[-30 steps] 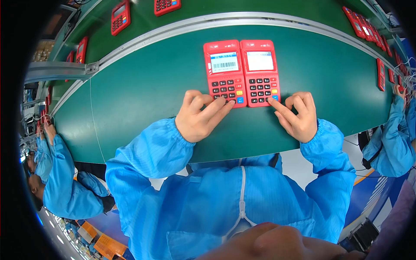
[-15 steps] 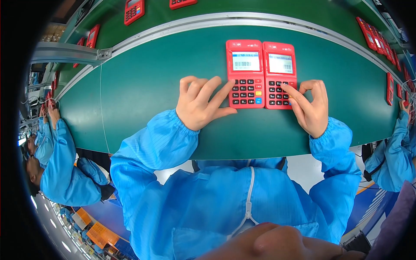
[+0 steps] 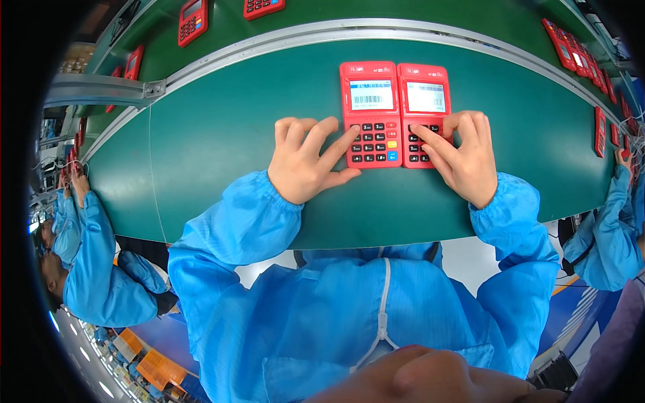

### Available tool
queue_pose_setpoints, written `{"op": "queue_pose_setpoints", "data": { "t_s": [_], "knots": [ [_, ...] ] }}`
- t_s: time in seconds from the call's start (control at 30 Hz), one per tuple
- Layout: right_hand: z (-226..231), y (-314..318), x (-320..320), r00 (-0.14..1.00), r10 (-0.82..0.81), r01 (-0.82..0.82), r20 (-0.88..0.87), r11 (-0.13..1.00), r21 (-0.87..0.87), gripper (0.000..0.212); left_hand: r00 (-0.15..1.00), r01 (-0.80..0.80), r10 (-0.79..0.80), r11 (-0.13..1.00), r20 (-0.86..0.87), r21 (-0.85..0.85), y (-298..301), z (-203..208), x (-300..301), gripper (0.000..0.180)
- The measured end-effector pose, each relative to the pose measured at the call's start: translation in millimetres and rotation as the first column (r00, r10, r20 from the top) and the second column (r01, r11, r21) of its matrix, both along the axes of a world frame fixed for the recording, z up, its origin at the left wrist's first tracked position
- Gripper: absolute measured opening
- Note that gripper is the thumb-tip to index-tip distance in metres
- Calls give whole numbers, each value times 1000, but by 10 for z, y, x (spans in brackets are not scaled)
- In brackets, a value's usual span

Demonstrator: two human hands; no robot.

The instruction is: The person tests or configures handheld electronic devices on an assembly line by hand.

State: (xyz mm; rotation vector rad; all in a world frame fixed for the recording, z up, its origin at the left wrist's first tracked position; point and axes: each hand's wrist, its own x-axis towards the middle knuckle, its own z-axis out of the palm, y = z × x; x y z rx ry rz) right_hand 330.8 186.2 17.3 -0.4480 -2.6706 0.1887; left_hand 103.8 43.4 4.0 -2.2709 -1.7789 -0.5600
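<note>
Two red card payment terminals lie side by side on the green worktop (image 3: 222, 134), their screens lit with a barcode. My left hand (image 3: 300, 160) is at the left terminal (image 3: 371, 116), index fingertip on the upper-left key and thumb spread below, near its lower left edge. Over the right terminal (image 3: 426, 115) reaches my right hand (image 3: 468, 161), its index fingertip at the upper-left key. The thumb stretches under that finger, while the other fingers bend loosely. That hand hides the right part of the keypad. Neither hand grips anything.
A metal rail (image 3: 316, 35) borders the far side of the worktop. Beyond it, more red terminals (image 3: 193, 22) lie on a green belt, with a row of them (image 3: 564, 48) at far right. Co-workers in blue sit at left (image 3: 111, 275) and right (image 3: 601, 248).
My right index finger has moved left across the right terminal's keypad to the upper-left key. My left hand stays at its key. The whole view has shifted slightly.
</note>
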Motion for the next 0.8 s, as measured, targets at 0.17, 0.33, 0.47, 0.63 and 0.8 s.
{"op": "queue_pose_setpoints", "data": {
  "t_s": [0.17, 0.33, 0.47, 0.63, 0.8],
  "knots": [
    [45, -24, 262, 999, -6, 4, -39, 998, -63, 35, 992, 75, -75, 997, 103, 6, 9, 77, 71, 59],
    [-10, -22, 365, 1000, -21, 21, -2, 999, -27, 33, 988, 145, -147, 989, 52, 27, 74, 20, 77, 50],
    [-40, -34, 365, 1000, 15, -16, 25, 999, 35, 35, 991, 132, -131, 990, -34, 54, 52, 12, 91, 46],
    [-48, -98, 372, 998, 23, -30, 54, 991, 129, 38, 981, 154, -137, 980, -136, 126, 23, -72, 128, 48],
    [-5, -51, 379, 997, -65, 63, -39, 997, -44, 36, 994, 93, -94, 995, 61, 22, 93, 30, 87, 57]
  ]
}}
